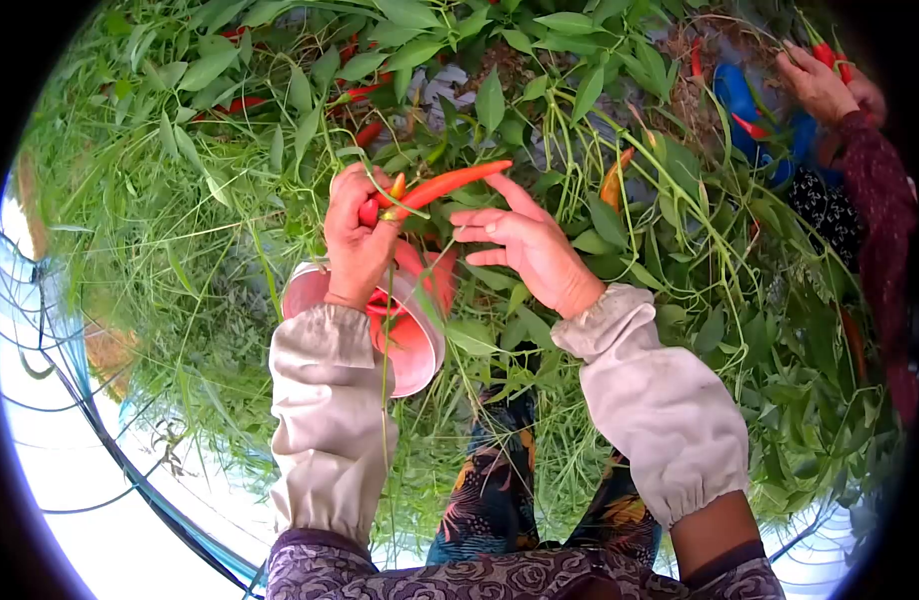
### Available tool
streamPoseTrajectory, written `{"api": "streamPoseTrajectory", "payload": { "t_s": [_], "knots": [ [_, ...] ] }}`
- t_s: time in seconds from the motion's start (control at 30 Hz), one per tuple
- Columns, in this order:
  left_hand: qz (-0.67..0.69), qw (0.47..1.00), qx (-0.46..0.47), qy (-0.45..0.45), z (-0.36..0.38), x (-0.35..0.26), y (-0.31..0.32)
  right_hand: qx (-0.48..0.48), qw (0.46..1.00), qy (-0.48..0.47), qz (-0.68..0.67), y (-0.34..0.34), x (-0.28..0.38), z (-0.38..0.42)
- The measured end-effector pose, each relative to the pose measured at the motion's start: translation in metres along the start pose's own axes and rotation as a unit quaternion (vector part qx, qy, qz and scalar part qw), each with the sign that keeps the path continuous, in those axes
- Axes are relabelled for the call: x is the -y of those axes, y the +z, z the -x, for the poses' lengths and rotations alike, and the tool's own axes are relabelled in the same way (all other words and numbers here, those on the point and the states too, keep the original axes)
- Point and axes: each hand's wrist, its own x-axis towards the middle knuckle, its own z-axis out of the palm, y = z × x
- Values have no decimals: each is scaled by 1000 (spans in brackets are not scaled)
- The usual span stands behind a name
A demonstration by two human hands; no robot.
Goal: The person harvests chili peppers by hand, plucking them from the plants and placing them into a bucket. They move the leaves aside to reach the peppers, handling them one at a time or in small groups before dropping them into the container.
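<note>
My left hand (pixel 360 235) is closed around red chili peppers, one of them long and bright red (pixel 450 185) and pointing up to the right. A smaller orange-tipped pepper (pixel 396 190) stands beside it at my fingers. My right hand (pixel 525 240) is open, its fingers spread and its index fingertip close to the long pepper's tip. Below my left hand a pinkish-white bucket (pixel 430 345) hangs tilted among the stems, with red peppers (pixel 385 305) inside. Leaves and thin stems cross in front of it.
Dense pepper plants (pixel 490 100) with red peppers (pixel 242 104) surround my hands. An orange pepper (pixel 615 180) hangs right of my right hand. At the upper right, another person's hand (pixel 818 85) is near red peppers and a blue object (pixel 737 95). Tall grass (pixel 130 210) fills the left.
</note>
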Motion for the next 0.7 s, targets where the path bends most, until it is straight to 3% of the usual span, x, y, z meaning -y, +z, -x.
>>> {"api": "streamPoseTrajectory", "payload": {
  "t_s": [0.07,0.23,0.33,0.4,0.43,0.47,0.5,0.53,0.57,0.63,0.7],
  "knots": [
    [-17,1000,6,21,4,-1,1,10,987,-1,-163,20,6,-15],
    [-104,993,47,33,16,7,-15,16,984,13,-175,26,11,-21],
    [-58,998,10,32,26,22,-24,-116,974,-107,-160,9,13,12],
    [-18,1000,-15,20,31,26,-28,-187,969,-153,-47,-5,21,42],
    [-18,1000,-17,19,33,25,-30,-209,960,-158,102,-9,31,62],
    [2,999,-32,6,34,22,-30,-193,921,-268,208,-16,31,73],
    [23,999,-46,-9,35,19,-30,-235,892,-252,294,-4,48,93],
    [25,998,-48,-11,35,17,-30,-279,811,-315,406,-2,55,103],
    [60,996,-63,-17,34,15,-30,-297,832,-355,306,14,64,110],
    [99,992,-79,-22,31,9,-30,-246,784,-489,291,19,80,107],
    [105,992,-72,-19,28,5,-33,-206,813,-479,260,40,96,83]
  ]
}}
